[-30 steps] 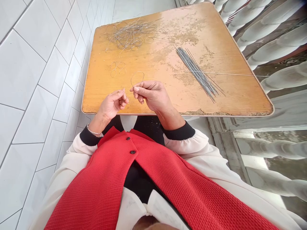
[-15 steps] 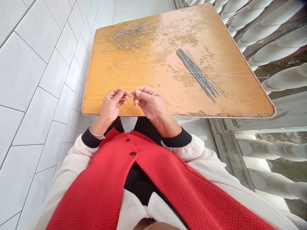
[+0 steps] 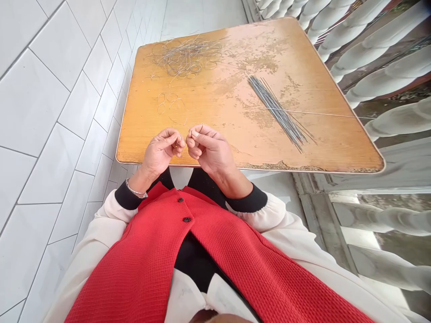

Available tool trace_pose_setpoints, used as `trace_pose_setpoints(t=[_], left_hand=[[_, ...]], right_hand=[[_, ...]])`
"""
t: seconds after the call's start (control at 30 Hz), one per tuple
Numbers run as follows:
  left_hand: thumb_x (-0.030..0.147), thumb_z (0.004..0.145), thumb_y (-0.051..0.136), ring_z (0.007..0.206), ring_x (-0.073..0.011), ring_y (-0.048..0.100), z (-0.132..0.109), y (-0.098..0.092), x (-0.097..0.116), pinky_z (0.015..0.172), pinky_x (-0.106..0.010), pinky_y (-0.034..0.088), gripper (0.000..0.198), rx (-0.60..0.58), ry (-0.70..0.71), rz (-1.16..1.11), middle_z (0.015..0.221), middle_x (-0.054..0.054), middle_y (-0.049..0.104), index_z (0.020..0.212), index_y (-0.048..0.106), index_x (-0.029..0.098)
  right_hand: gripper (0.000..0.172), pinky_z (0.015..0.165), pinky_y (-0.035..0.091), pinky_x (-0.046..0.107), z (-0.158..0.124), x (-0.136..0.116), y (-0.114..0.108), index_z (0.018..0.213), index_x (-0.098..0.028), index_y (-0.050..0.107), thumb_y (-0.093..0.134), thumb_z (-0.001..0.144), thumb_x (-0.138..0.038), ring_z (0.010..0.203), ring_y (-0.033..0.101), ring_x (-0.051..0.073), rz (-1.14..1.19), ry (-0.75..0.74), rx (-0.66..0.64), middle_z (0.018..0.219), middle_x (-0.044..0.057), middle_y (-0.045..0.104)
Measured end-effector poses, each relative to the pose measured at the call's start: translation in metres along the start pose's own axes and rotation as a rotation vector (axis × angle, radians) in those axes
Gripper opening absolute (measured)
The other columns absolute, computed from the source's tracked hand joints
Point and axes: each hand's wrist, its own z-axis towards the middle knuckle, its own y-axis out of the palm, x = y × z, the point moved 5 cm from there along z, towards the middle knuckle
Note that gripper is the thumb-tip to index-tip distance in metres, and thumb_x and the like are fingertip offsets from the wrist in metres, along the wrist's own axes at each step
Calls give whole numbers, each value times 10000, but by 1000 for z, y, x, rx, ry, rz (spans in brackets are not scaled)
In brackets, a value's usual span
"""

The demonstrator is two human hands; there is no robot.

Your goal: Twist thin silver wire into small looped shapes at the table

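Note:
My left hand (image 3: pixel 161 150) and my right hand (image 3: pixel 208 150) hang close together above the front edge of a worn orange wooden tabletop (image 3: pixel 218 107). Their fingertips are curled and pinched, nearly meeting. A thin wire loop (image 3: pixel 177 106) lies on the table just beyond them, and its end seems to run to my right fingertips. Anything in my left fingers is too thin to see. Several small wire rings (image 3: pixel 162 103) lie to its left. Farther back is a tangle of wire rings (image 3: pixel 186 57). To the right lies a bundle of straight wires (image 3: pixel 278 112), crossed by one long wire (image 3: pixel 319 113).
A white tiled wall (image 3: pixel 50 134) runs along the table's left side. Pale stone balusters (image 3: pixel 387 76) stand beyond its right side. The table's veneer is flaking along the front edge. My red waistcoat and cream sleeves fill the lower view.
The wire loop held up by my right hand a second ago now lies on the table. Both hands have come together, then parted slightly, with fingers more tightly curled.

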Motion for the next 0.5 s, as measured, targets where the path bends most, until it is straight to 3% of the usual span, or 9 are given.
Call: trace_pose_setpoints(t=[0.2, 0.33, 0.5], left_hand=[[369, 865, 718, 487, -45, 498, 0, 1, 1, 461, -183, 399, 362, -38, -17, 69, 588, 29, 576, 619, 549, 163], [434, 819, 771, 497, -41, 499, -1, -4, 5, 460, -178, 398, 360, 20, 33, 161, 604, 35, 600, 643, 594, 174], [370, 784, 823, 502, -27, 512, -3, -8, 11, 458, -166, 401, 231, 150, 75, 288, 630, 37, 641, 728, 702, 182]], right_hand=[[250, 372, 232, 180, -5, -3, 7, 704, -187, 579, 785, 711, -328, 378, 333, 27, -62, -21, -27, 520, -69, 523], [239, 388, 347, 192, -7, -5, 4, 696, -195, 574, 763, 734, -336, 402, 435, 47, -158, -11, 26, 589, -37, 604], [252, 422, 452, 212, -5, -5, -3, 676, -192, 594, 783, 721, -353, 429, 528, 69, -240, 28, 76, 640, -11, 649]])
